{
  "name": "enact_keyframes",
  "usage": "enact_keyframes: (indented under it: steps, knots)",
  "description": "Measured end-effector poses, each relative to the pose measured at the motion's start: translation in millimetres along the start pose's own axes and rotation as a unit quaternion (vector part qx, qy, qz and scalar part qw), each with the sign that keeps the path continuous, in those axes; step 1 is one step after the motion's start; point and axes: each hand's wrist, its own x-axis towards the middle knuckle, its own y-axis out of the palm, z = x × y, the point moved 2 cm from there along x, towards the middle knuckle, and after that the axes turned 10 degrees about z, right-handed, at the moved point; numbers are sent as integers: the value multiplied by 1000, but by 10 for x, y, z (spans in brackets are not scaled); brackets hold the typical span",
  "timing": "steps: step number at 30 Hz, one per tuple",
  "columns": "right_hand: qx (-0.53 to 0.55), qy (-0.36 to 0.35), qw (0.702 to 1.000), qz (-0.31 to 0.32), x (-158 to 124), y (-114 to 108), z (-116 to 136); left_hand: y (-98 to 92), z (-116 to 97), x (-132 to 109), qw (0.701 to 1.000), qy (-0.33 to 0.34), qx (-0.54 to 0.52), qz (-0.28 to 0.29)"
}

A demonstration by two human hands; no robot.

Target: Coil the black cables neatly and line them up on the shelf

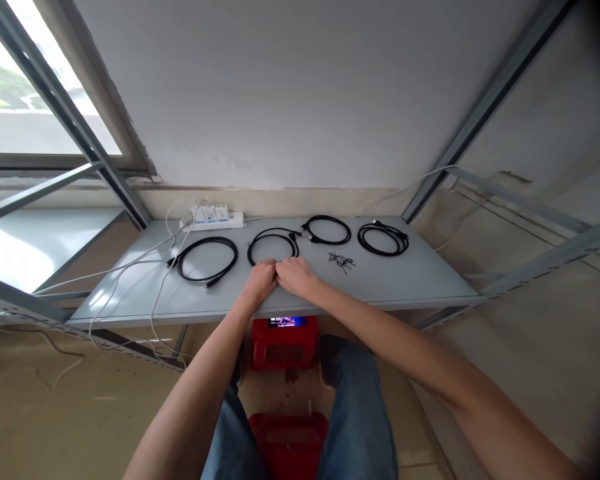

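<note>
My left hand (pixel 261 280) and my right hand (pixel 296 275) are closed with their knuckles together, at the near side of a coiled black cable (pixel 251 251). The hands cover the near part of this coil, and whatever is pinched between the fingers is hidden. To the left lies another coiled black cable (pixel 236 257). Two more black cable coils, one behind and right (pixel 349 235) and one farther right (pixel 406 248), rest on the grey shelf (pixel 390 283). Right of my right hand is a small pile of thin black ties (pixel 341 261).
A white power strip (pixel 236 220) with plugged-in chargers stands at the back left. White cords (pixel 125 267) run over the shelf's left edge. Metal uprights (pixel 443 157) flank the shelf. Under its front edge is a red stool (pixel 285 350) with a lit screen (pixel 287 321) on it.
</note>
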Motion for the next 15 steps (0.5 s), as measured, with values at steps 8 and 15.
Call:
enact_keyframes:
  steps: [8, 15]
  knots:
    - [34, 62, 997, 5, -23, -52, 1, -31, -13, -12, 1000, 8, -16, 1]
    - [-20, 81, 996, -10, 1, 44, 31, -5, 5, -3, 1000, 3, -3, -5]
